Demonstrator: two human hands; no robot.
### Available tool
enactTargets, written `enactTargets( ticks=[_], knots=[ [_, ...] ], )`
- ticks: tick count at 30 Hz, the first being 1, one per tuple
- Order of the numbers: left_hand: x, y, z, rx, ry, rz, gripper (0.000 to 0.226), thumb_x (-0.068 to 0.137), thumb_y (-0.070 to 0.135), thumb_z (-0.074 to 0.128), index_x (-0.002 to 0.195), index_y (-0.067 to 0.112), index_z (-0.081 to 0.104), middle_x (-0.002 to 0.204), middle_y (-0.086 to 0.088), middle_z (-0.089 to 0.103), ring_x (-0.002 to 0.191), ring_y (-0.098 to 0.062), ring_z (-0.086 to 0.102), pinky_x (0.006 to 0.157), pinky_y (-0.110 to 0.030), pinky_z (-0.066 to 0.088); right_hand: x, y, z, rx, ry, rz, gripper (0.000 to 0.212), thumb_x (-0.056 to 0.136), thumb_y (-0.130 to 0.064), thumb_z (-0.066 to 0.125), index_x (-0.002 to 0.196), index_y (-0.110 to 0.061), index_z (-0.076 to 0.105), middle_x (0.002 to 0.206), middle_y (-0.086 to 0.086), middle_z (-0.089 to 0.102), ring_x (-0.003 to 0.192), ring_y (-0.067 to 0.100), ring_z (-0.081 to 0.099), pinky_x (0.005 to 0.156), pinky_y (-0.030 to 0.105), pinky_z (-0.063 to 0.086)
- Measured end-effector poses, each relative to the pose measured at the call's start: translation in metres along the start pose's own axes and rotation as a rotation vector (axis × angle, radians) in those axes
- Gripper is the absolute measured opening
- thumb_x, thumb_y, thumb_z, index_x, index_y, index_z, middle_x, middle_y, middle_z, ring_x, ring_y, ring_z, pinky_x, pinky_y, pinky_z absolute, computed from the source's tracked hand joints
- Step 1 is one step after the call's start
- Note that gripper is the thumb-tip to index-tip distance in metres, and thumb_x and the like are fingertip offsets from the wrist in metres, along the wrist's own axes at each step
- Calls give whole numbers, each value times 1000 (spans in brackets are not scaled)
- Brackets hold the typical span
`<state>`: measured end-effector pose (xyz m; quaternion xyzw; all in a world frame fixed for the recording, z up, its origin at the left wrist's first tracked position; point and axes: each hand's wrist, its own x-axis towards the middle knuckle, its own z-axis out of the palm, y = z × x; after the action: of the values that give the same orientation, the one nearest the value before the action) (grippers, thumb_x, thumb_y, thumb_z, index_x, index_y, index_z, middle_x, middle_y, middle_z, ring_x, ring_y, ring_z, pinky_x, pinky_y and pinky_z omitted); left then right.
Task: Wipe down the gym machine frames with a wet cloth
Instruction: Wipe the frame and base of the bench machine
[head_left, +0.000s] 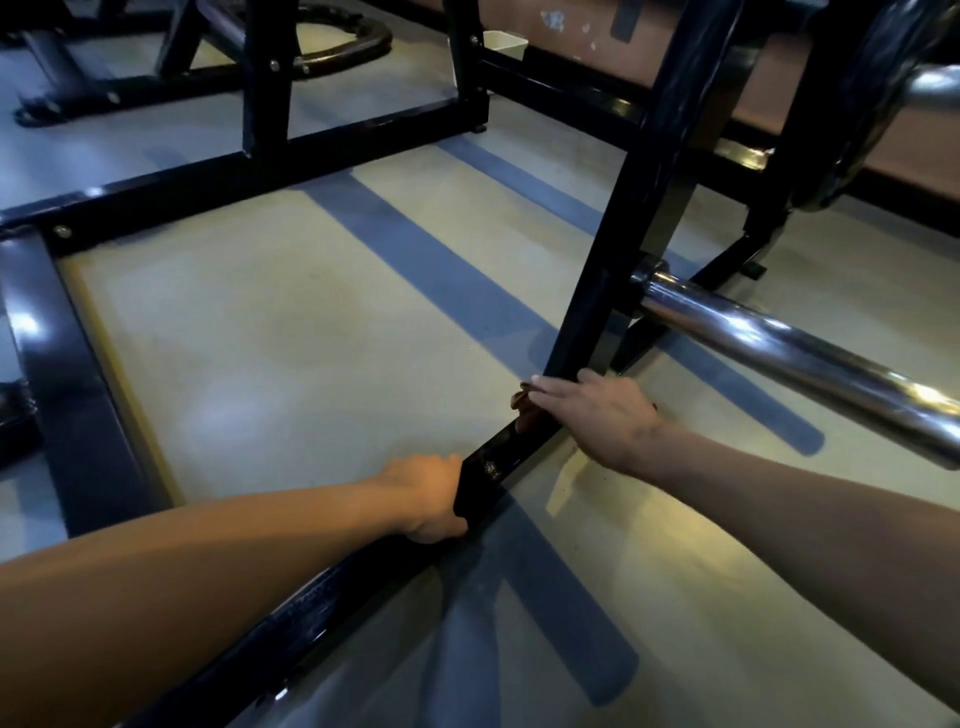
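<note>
Progress looks partial, judged from the shine alone. The low black steel floor rail (511, 447) of the gym machine runs from 7 o'clock up toward the centre of the view, and the stretch between the two hands gleams as if freshly wetted, while the textured length nearer the camera looks duller.

The right hand (597, 415), just right of centre at about 4 o'clock, lies flat with straight fingers at the joint where the slanted black steel upright post (639, 208) meets the rail. It presses a small brownish crumpled cloth (521, 402) against the metal; only a scrap of the cloth shows past the fingertips, so whether it is wet cannot be told.

The left hand (431, 499), at about 6 o'clock, curls its fingers over the same rail, gripping it, probably as a brace.

Still to do, by my reckoning: the upright post above the right hand, the long black steel cross beam (270, 161) at 11 o'clock, the black side rail (57, 332) at 9 o'clock, and the further black frame legs (769, 218) at 2 o'clock. None of these shows clear wipe marks, though glare makes that hard to judge. The polished chrome bar (779, 343) juts out at 3 o'clock, close above the right forearm.
</note>
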<state>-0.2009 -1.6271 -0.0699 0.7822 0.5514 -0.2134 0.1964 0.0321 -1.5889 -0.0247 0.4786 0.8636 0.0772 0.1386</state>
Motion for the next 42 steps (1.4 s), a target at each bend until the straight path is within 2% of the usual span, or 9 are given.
enactTargets(
  ticks=[7, 12, 14, 17, 21, 27, 34, 40, 42],
  knots=[
    [-2, -2, 1, -10, 37, 15, 58, 87, 52, 68, 130, 18, 49, 131, -10, 63, 119, -34, 61, 85, -34, 49, 6, 40, -27, 38, 554, 359, 51, 104, -24, 54, 154, -23, 43, 159, -7, 41, 94, 29, 59, 62, 39, 52],
    [-4, -4, 1, -5, 33, 28, 59, 89, 53, 65, 131, 16, 48, 130, -11, 62, 119, -35, 60, 84, -34, 48, -12, 10, 1, -27, 66, 57, 81, 96, 0, 46, 164, -29, 13, 173, -8, 0, 110, 27, 50, 57, 33, 38],
    [-2, -3, 2, 1, 28, 19, 60, 90, 53, 65, 133, 16, 47, 131, -11, 61, 120, -35, 60, 86, -35, 48, -10, 7, -2, 0, 19, 37, 73, 100, -4, 43, 163, -32, 18, 173, -10, 4, 111, 26, 51, 58, 33, 39],
    [1, -3, 2, 15, 19, 10, 62, 88, 55, 66, 134, 18, 47, 132, -10, 62, 120, -34, 61, 87, -35, 50, 6, 31, -28, 92, 335, 277, 61, 101, -18, 48, 156, -38, 30, 163, -10, 35, 100, 27, 58, 62, 36, 50],
    [1, -3, 2, -11, 28, 40, 57, 87, 49, 67, 134, 22, 50, 131, -9, 64, 119, -34, 62, 89, -34, 51, 6, 51, -50, 144, 669, 497, 52, 102, -23, 56, 152, -20, 44, 153, -2, 37, 106, 32, 59, 72, 45, 57],
    [0, -4, 4, -2, 19, 11, 62, 87, 55, 65, 131, 17, 47, 132, -12, 62, 120, -36, 61, 89, -37, 50, -4, 19, -7, 69, 289, 158, 54, 100, -17, 55, 151, -28, 42, 154, -9, 35, 100, 26, 57, 58, 36, 53],
    [-1, -2, 1, -15, 26, 20, 57, 89, 50, 67, 133, 20, 49, 132, -10, 63, 121, -34, 61, 87, -33, 50, 6, 47, -49, 231, 716, 490, 45, 104, -25, 55, 148, -20, 49, 150, -4, 40, 113, 29, 57, 80, 44, 56],
    [-1, -2, 1, -15, 19, 11, 62, 89, 54, 67, 134, 16, 46, 133, -12, 61, 122, -35, 60, 90, -36, 50, -15, 7, 16, 58, 125, 95, 75, 94, -1, 53, 158, -30, 26, 161, -6, 21, 112, 26, 50, 65, 33, 40],
    [0, -1, -1, -13, 15, 19, 63, 89, 53, 68, 135, 16, 46, 134, -12, 60, 122, -35, 59, 90, -36, 50, -10, 12, 8, 24, 201, 96, 73, 94, -4, 58, 156, -31, 31, 157, -6, 31, 108, 27, 50, 63, 33, 45]
  ],
)
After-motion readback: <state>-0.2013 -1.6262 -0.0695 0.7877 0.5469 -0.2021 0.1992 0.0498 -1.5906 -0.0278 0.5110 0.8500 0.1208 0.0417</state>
